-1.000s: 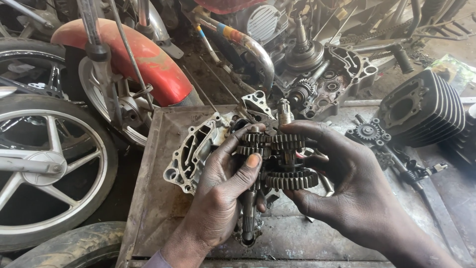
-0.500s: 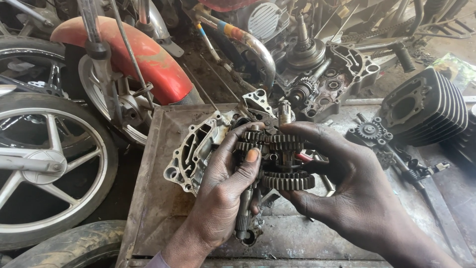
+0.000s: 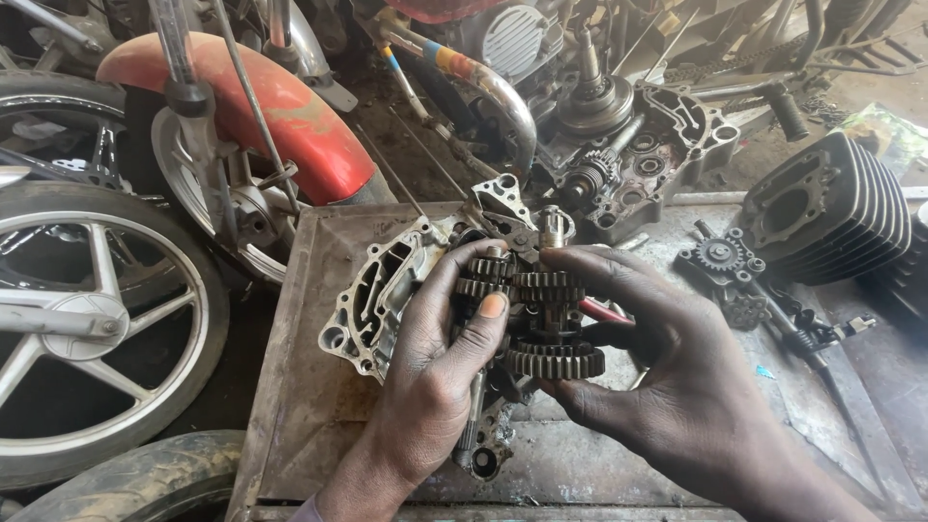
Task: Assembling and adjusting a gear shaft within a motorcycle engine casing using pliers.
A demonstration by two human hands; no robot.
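Observation:
Both my hands hold a greasy gear cluster (image 3: 543, 324) of toothed wheels on steel shafts, just above an aluminium engine case half (image 3: 382, 295) that lies on a metal tray (image 3: 290, 406). My left hand (image 3: 435, 387) wraps the left shaft, with the thumb pressed on the upper gears. My right hand (image 3: 667, 377) cups the larger gears from the right, its fingers over the top and under the bottom wheel. A shaft end (image 3: 469, 445) sticks out below my left palm.
A finned cylinder block (image 3: 831, 208) and a small sprocket part (image 3: 720, 261) lie at the right. Another engine case with a clutch shaft (image 3: 628, 145) sits behind. A red mudguard (image 3: 290, 116) and motorcycle wheels (image 3: 87, 319) stand at the left.
Both hands and the gear cluster have stayed over the case half, with only slight shifting of the fingers and a small drift to the right.

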